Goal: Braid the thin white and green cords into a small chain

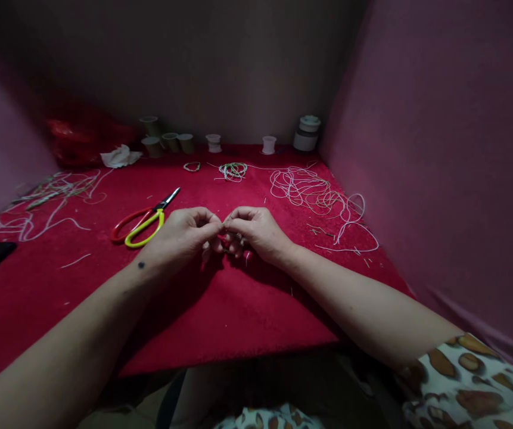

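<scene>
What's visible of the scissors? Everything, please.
The scissors have one red handle loop, one yellow handle loop, plastic-looking, and dark metal-looking blades with shiny tips. The blades look shut or nearly so. They lie flat on the red cloth, tips pointing away and rightward, beside the left hand; whether it touches them, I can't tell.

bench cover [185, 333]: deep red | scissors [161, 210]: one handle red, one yellow (blades [173, 196] dark, silver toward the tip) | looped strands [233, 171]: pale green, white | sleeve [477, 387]: white, brown-spotted | right wall [439, 149]: dusky pink
</scene>
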### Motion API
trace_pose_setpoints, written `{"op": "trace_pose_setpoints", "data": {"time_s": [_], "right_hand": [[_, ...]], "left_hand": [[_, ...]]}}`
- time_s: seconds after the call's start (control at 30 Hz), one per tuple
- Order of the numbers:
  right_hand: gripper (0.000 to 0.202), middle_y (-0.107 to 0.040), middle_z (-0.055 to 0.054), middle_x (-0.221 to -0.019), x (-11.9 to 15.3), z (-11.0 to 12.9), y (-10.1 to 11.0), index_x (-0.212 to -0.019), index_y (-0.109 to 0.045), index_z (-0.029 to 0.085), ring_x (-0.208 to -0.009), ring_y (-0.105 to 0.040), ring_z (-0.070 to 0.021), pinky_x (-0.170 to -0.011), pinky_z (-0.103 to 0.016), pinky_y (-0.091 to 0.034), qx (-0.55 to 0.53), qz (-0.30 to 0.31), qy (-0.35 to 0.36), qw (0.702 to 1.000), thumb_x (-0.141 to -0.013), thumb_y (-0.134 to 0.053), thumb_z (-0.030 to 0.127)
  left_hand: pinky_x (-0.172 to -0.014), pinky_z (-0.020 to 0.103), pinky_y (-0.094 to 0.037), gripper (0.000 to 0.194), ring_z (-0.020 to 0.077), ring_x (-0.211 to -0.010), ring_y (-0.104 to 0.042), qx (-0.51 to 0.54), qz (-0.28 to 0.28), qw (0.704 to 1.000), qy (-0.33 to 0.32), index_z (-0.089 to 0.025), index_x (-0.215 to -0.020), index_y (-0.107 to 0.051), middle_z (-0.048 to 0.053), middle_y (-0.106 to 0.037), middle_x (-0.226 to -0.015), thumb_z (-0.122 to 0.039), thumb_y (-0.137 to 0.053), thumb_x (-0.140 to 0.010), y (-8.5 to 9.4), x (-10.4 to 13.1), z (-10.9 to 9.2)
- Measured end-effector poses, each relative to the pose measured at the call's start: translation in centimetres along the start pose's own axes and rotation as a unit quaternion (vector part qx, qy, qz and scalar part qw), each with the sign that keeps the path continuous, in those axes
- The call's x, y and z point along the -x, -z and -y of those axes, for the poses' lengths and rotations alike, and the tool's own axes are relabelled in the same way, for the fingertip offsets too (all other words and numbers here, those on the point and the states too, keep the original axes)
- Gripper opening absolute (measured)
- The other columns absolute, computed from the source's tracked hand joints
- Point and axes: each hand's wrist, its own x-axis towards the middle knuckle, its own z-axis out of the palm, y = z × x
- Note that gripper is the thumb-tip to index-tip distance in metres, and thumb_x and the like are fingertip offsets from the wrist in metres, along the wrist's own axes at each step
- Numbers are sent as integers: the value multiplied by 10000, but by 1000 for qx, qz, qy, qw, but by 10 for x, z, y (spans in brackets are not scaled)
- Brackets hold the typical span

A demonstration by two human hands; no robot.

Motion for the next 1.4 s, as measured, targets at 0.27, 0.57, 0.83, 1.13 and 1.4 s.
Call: {"op": "trace_pose_setpoints", "data": {"time_s": [0.27,0.57,0.83,1.13,1.4], "right_hand": [[99,-632,47,-541,1,2,1,-721,-565,193,-416,-565,-91,-416,-190,-478,12,10,2,1000,-800,-584,136],[77,-640,29,-547,2,1,2,-721,-574,180,-415,-568,-91,-413,-192,-483,2,21,12,1000,-771,-592,122],[107,-642,25,-540,3,4,1,-709,-572,171,-404,-564,-81,-407,-177,-477,11,14,8,1000,-783,-585,95],[138,-609,37,-498,1,1,0,-667,-562,171,-373,-549,-88,-362,-169,-444,27,20,12,999,-776,-570,87],[164,-568,42,-427,1,1,-1,-606,-549,180,-325,-513,-90,-324,-170,-411,67,52,-4,996,-716,-535,60]], "left_hand": [[-390,238,-482,150,160,-409,-614,17,9,1000,-9,-194,-598,-583,30,-665,-513,-222,-670,-717,-2,2,-3],[-406,279,-517,161,190,-441,-648,47,-6,998,28,-204,-626,-573,53,-684,-548,-254,-643,-761,-5,5,-3],[-451,263,-531,102,177,-468,-669,52,-2,998,20,-194,-627,-575,41,-706,-586,-199,-639,-706,-4,3,-4],[-399,210,-409,173,107,-398,-539,22,-32,999,-16,-179,-756,-617,-28,-641,-545,-297,-721,-685,2,2,-5],[-544,230,-451,179,124,-597,-585,-29,-57,991,-118,-162,-740,-711,4,-666,-649,-336,-711,-693,1,5,-9]]}}
